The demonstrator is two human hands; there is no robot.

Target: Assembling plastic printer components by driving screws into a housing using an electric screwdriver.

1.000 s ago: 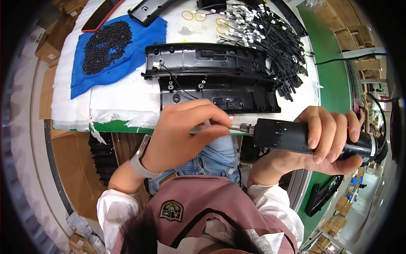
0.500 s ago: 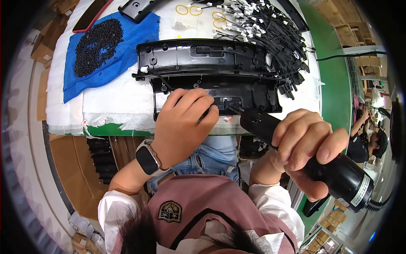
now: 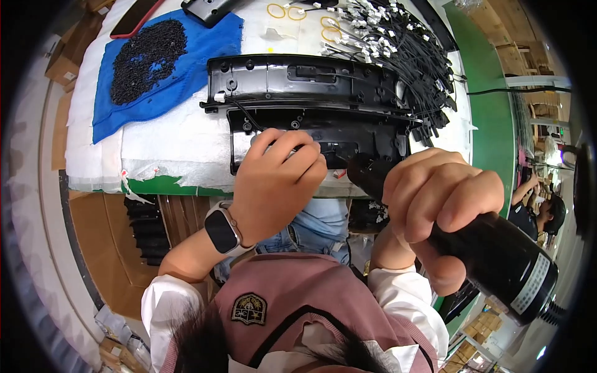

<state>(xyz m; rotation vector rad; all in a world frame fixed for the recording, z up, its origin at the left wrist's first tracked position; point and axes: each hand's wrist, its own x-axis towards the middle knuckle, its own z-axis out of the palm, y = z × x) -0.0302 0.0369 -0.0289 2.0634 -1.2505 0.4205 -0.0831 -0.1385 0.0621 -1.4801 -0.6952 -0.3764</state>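
Observation:
My right hand [image 3: 441, 205] is wrapped round a black electric screwdriver [image 3: 497, 264], its tip slanting toward the near black plastic housing [image 3: 379, 133]. The tip is close to the dark recess in that housing; whether it touches cannot be made out. My left hand [image 3: 277, 177] presses on the left half of the same housing with bent fingers, and what lies under the fingertips is hidden. A thin black cable with a white connector [image 3: 219, 97] runs from the housing's left end. Just behind lies a second black plastic housing [image 3: 261, 78], inner side up.
A blue cloth [image 3: 217, 43] bears a heap of small black screws [image 3: 149, 59]. A red-edged phone [image 3: 137, 17] and another black part [image 3: 208, 9] lie behind. Bundled black cables [image 3: 410, 68] and yellow rubber bands [image 3: 296, 12] are at the back. A co-worker [image 3: 541, 211] sits far right.
My right hand and the screwdriver have shifted slightly left and closer to the camera. My left hand stays on the near housing; the whole view has shifted a little.

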